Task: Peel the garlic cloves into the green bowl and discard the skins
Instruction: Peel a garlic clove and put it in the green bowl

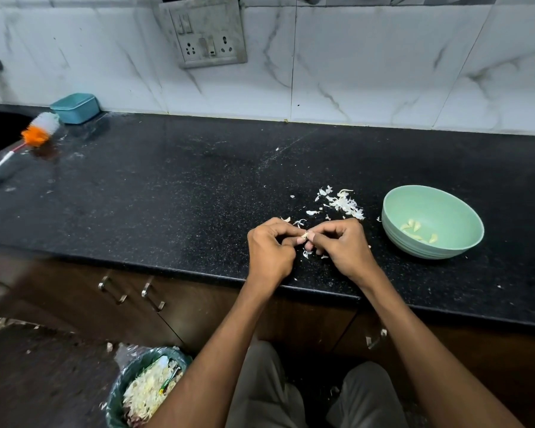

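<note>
Both hands — left hand [271, 251] & right hand [342, 247] — pinch one garlic clove [305, 235] beside green bowl [396, 230].

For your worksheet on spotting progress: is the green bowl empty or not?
Not empty. The bowl stands upright with a few peeled cloves lying on its bottom.

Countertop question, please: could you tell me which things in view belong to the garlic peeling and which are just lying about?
Part of the job:
garlic clove, pinched by left hand and right hand
green bowl holding peeled cloves
skins on the counter
bin on the floor

Lying about:
brush
blue tub
</note>
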Available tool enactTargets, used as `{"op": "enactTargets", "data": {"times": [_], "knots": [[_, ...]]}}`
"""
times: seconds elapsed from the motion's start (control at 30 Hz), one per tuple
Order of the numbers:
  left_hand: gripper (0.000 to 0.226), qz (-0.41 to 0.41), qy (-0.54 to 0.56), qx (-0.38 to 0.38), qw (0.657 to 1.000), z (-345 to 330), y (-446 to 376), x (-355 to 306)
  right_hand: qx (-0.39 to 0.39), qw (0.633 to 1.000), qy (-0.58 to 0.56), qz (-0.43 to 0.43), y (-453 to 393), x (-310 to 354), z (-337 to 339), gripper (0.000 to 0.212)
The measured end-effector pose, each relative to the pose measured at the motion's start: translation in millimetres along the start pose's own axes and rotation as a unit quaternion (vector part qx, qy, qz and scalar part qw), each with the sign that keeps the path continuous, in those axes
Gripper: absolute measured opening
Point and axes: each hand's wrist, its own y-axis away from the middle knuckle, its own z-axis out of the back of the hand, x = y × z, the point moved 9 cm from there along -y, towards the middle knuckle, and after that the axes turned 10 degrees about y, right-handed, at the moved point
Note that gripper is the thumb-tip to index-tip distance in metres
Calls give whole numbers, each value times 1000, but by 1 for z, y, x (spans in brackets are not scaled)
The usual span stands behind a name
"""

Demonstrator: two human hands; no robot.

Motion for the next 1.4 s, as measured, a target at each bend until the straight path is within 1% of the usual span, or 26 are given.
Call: {"op": "enactTargets", "data": {"times": [0.07,0.17,0.3,0.6,0.73,0.83,1.0,1.07,1.13,1.2,1.23,1.4], "knots": [[22,-11,-6,-1,1000,0,1,-1,13,998,-36,-48,2,-5,-3,17],[29,-46,-27,0,999,-2,1,-4,28,994,-44,-96,2,-8,-5,18],[27,-69,-48,8,996,-5,2,-6,32,987,-51,-147,1,-8,-5,16],[25,-93,-51,14,994,-6,3,-13,-7,966,-92,-241,4,-5,-10,11],[30,-100,-65,9,993,-7,3,-13,-28,959,-89,-266,3,-7,-10,23],[32,-95,-72,6,993,-7,3,-12,-39,959,-86,-268,2,-8,-11,26],[34,-74,-77,4,994,-5,2,-8,-56,965,-62,-249,4,-9,-10,11],[30,-53,-67,4,996,-4,0,-4,-56,971,-53,-227,5,-9,-10,14],[25,-40,-55,6,998,-4,0,-4,-50,976,-50,-204,7,-9,-10,21],[23,-37,-44,9,998,-5,0,-5,-40,980,-57,-187,8,-9,-10,17],[24,-37,-39,8,999,-5,0,-5,-34,981,-65,-182,8,-9,-9,16],[22,-32,-24,0,999,-4,0,-5,-4,977,-117,-177,5,-11,-9,22]]}}
